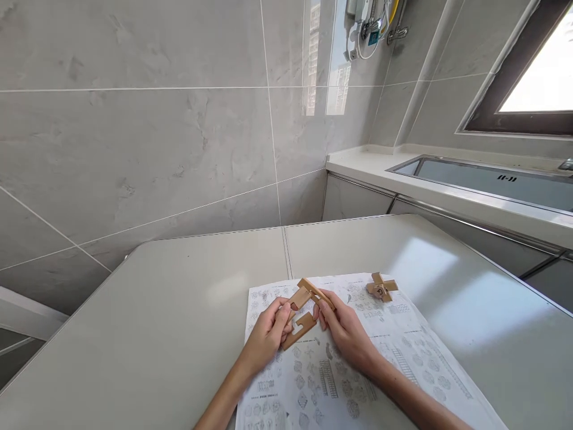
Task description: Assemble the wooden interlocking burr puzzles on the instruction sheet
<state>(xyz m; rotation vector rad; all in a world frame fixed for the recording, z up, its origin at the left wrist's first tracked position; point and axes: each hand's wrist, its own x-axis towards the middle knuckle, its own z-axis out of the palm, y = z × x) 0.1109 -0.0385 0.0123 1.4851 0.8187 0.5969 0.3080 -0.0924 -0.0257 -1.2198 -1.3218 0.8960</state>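
Both my hands hold a wooden puzzle (pixel 302 312) made of notched brown bars, just above a printed instruction sheet (pixel 358 370). My left hand (pixel 267 335) pinches its left side, thumb and fingers closed on a bar. From the right, my right hand (pixel 341 327) grips the long upper bar with closed fingers. A small cross-shaped wooden piece (pixel 381 288) lies on the sheet to the right, beyond my right hand and untouched.
The sheet lies on a pale grey table (pixel 170 310) with a seam down its middle, set against a grey tiled wall (pixel 134 137). To the right stand a white counter with a steel sink (pixel 492 179) and a window (pixel 537 77).
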